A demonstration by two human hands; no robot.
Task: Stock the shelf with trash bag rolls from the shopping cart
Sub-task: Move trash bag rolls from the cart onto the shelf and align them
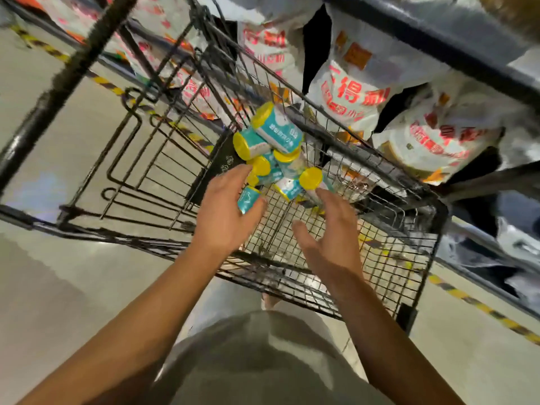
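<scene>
Shopping cart [292, 247] made of thin black metal wire, trash bag rolls [276, 131] wrapped in glossy teal-and-white printed film, capped in smooth yellow plastic, white sacks [350, 95] of shiny crinkled plastic, floor [58, 287] seen as smooth, matt grey

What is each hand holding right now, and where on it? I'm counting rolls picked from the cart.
The left hand holds one teal trash bag roll around its side, thumb and fingers curled on it. The right hand holds nothing.
</scene>
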